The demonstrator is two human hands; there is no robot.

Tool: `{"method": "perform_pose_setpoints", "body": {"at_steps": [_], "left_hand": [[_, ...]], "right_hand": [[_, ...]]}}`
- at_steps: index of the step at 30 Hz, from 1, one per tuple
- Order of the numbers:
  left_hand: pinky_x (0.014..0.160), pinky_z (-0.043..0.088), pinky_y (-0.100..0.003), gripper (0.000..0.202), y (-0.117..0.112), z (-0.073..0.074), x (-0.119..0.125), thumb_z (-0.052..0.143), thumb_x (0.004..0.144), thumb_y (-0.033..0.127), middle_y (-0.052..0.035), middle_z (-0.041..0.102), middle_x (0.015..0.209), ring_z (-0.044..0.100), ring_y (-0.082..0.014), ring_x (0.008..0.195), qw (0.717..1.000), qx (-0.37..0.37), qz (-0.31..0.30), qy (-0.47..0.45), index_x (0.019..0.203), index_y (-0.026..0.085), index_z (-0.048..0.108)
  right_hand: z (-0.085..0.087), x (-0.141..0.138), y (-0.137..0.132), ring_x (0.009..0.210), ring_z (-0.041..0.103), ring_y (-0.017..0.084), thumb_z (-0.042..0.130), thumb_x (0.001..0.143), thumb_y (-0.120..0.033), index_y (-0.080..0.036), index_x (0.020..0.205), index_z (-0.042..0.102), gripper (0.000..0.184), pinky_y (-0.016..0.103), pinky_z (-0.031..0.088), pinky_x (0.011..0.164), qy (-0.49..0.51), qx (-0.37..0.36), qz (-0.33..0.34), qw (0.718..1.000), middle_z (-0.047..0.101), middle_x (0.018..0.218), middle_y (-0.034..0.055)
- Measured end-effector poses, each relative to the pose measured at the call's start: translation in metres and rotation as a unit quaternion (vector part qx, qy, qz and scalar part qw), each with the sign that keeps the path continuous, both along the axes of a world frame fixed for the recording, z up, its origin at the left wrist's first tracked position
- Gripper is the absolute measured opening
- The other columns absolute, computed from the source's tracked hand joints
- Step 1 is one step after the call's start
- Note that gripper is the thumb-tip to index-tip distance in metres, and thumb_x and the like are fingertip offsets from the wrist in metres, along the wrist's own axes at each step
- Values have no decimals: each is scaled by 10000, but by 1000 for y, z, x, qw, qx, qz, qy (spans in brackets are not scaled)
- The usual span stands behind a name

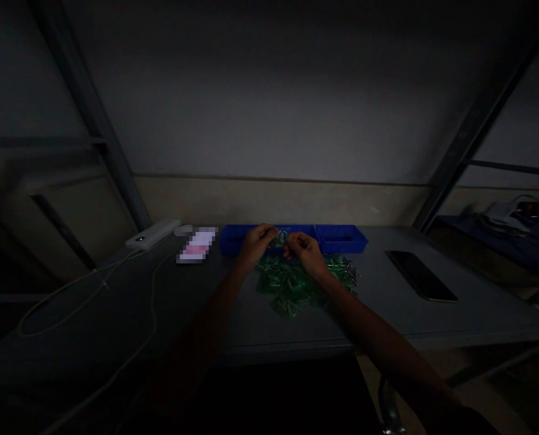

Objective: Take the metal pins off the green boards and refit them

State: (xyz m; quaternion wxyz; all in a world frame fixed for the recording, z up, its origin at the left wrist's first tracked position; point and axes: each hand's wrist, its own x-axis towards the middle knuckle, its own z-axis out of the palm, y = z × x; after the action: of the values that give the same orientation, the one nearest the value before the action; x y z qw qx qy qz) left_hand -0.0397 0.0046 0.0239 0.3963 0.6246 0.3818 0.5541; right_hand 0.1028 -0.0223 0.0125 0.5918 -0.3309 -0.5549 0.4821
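Observation:
My left hand (pixel 255 243) is closed, its thumb and fingers pinching a small clear plastic packet (pixel 280 237) with pale contents too dim to name. Close on its right, my right hand (pixel 306 251) has its fingertips pressed together at the packet's edge; what they grip is too small to tell. Both hands are raised in front of the blue plastic bins (pixel 342 239) at the back of the table. Under them lies a loose pile of green-tinted clear packets (pixel 292 284), with small shiny metal pieces at its right end.
On the grey table (pixel 197 320) a dark phone (pixel 421 277) lies to the right. A lit, blurred-out screen (pixel 197 245) and a white power strip (pixel 154 234) are at the left. A pale cable (pixel 153 296) runs off the front edge. Metal posts (pixel 124 181) flank the table.

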Motion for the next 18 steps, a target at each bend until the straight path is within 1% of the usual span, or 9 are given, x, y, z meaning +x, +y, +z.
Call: {"method": "perform_pose_setpoints", "body": {"at_steps": [6, 10, 13, 16, 18], "left_hand": [[509, 379, -212, 246, -2, 0, 1, 604, 689, 399, 17, 559, 642, 514, -118, 589, 1000, -3, -6, 28, 752, 161, 588], [507, 374, -211, 254, -1, -1, 1, 591, 698, 407, 18, 550, 632, 505, -117, 584, 999, 2, -2, 39, 759, 161, 591], [517, 384, -210, 261, 1, -2, 1, 571, 712, 416, 8, 570, 666, 523, -127, 622, 999, -2, -4, 43, 768, 162, 589], [548, 409, -224, 243, 1, -2, 0, 542, 734, 400, -7, 595, 705, 548, -143, 662, 998, -10, -2, 60, 767, 163, 582], [615, 434, -246, 205, 0, 0, -1, 541, 741, 364, -12, 607, 714, 564, -151, 695, 996, 13, -2, 90, 754, 164, 584]], "right_hand": [[0, 1, -1, 463, 520, 111, 641, 653, -426, -188, 671, 523, 267, 233, 398, 460, 8, -18, -13, 1000, 546, 516, -44], [-2, 0, 0, 473, 519, 113, 638, 657, -411, -193, 686, 519, 250, 232, 391, 465, 10, -3, -18, 1000, 543, 533, -45], [-3, 0, 0, 495, 525, 118, 618, 671, -394, -198, 701, 510, 225, 237, 397, 486, 3, 16, -17, 1000, 534, 554, -46], [-2, 2, -1, 516, 513, 118, 570, 692, -361, -196, 698, 496, 181, 240, 389, 506, -39, 44, -24, 998, 503, 574, -46], [-2, 3, -2, 519, 475, 108, 532, 700, -322, -191, 683, 492, 138, 235, 363, 510, -96, 80, -48, 991, 472, 574, -47]]}}
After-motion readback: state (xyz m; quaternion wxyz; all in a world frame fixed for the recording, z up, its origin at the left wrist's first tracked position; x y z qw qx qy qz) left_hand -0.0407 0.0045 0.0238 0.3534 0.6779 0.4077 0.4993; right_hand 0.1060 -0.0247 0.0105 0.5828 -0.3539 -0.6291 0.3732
